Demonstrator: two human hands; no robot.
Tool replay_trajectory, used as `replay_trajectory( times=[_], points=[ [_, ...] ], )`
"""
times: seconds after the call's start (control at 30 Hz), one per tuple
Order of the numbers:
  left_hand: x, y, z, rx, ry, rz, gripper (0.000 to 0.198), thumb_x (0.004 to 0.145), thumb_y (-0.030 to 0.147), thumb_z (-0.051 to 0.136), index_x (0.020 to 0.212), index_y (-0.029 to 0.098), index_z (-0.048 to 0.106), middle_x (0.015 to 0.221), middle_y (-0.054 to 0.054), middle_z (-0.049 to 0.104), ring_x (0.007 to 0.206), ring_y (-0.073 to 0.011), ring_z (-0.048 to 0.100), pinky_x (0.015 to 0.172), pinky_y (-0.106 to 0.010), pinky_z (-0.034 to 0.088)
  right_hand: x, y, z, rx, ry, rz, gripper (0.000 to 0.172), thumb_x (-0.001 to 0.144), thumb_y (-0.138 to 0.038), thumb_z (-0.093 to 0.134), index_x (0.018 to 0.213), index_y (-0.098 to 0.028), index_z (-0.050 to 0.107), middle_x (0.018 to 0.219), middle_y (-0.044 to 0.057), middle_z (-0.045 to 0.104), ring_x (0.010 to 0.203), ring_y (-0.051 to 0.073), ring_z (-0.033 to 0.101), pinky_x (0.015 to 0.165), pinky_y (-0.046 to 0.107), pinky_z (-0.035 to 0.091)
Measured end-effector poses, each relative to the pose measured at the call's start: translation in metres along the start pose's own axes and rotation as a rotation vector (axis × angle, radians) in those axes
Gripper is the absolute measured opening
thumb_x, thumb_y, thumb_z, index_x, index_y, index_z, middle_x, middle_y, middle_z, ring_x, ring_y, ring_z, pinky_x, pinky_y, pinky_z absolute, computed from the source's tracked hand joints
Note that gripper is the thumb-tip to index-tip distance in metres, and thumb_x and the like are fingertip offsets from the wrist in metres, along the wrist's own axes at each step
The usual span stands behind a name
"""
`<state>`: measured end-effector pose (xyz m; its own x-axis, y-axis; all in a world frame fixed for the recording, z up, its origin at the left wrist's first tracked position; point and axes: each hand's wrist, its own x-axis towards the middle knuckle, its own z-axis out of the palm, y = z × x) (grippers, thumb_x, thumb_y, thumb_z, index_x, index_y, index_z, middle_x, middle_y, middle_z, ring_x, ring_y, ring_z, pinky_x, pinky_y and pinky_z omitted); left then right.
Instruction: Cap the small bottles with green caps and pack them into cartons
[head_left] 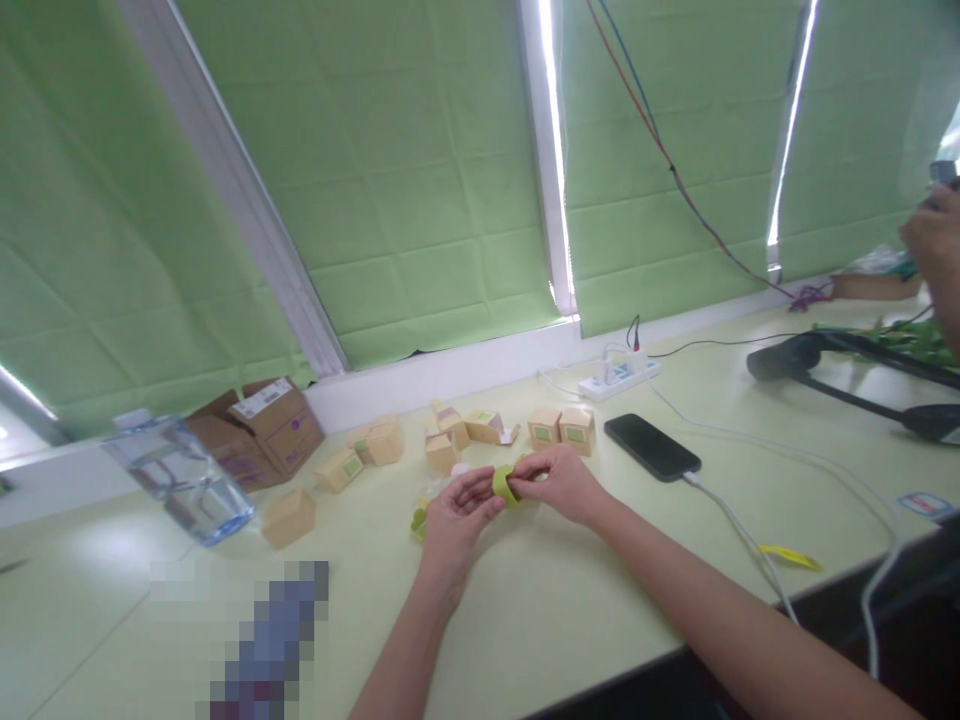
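Both my hands meet over the pale green table (570, 590), gripping one small round green object (503, 485) between them. My left hand (457, 515) pinches its left side with curled fingers. My right hand (559, 482) closes on its right side. Another small green piece (418, 521) lies on the table just left of my left hand. Several small tan cardboard boxes (559, 428) with green labels are scattered right behind my hands.
A black phone (651, 446) on a white cable lies to the right, a power strip (618, 378) behind it. A brown carton (262, 430) and a clear plastic bottle (184, 482) sit at left. Another person's hand (934, 240) shows at the far right edge.
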<state>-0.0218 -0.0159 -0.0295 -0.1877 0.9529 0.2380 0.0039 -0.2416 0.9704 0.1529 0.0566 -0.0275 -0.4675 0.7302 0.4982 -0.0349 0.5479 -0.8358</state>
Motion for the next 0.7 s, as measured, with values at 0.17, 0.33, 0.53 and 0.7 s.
replay_trajectory(
  times=[0.17,0.33,0.53,0.7],
  points=[
    [0.002,-0.002,-0.002,-0.002,0.029,0.021,0.044,0.06,0.027,0.087,0.099,0.015,0.069,0.095,-0.008,0.076,0.087,-0.0202,0.071,0.081,-0.031,0.054,-0.001,-0.001,0.003,0.032,-0.003,-0.054,0.017,0.075,-0.03,0.075,0.086,-0.018,0.08,0.081,0.005,0.078,0.074,0.02,0.071,0.068,0.027,0.054],
    [0.001,-0.003,0.001,-0.13,0.036,-0.008,0.036,0.068,0.038,0.083,0.09,0.013,0.069,0.089,-0.007,0.075,0.085,-0.017,0.069,0.085,-0.03,0.053,0.001,0.0,0.007,0.086,0.058,-0.023,0.022,0.076,-0.034,0.075,0.091,-0.018,0.08,0.088,0.006,0.078,0.078,0.021,0.073,0.075,0.031,0.057],
    [-0.002,0.001,0.004,-0.243,0.013,-0.087,0.031,0.067,0.032,0.085,0.086,0.014,0.068,0.089,-0.004,0.072,0.085,-0.0137,0.066,0.085,-0.026,0.052,0.003,0.012,0.007,0.178,0.001,0.038,0.031,0.072,-0.039,0.078,0.093,-0.015,0.079,0.09,0.009,0.078,0.08,0.024,0.073,0.077,0.036,0.059],
    [0.0,0.0,0.003,-0.284,-0.009,-0.124,0.03,0.071,0.034,0.082,0.089,0.013,0.07,0.091,-0.006,0.072,0.088,-0.0149,0.066,0.09,-0.028,0.051,0.003,0.013,0.004,0.094,-0.013,0.024,0.027,0.074,-0.035,0.076,0.092,-0.016,0.079,0.086,0.007,0.078,0.075,0.021,0.072,0.07,0.032,0.057]
  ],
)
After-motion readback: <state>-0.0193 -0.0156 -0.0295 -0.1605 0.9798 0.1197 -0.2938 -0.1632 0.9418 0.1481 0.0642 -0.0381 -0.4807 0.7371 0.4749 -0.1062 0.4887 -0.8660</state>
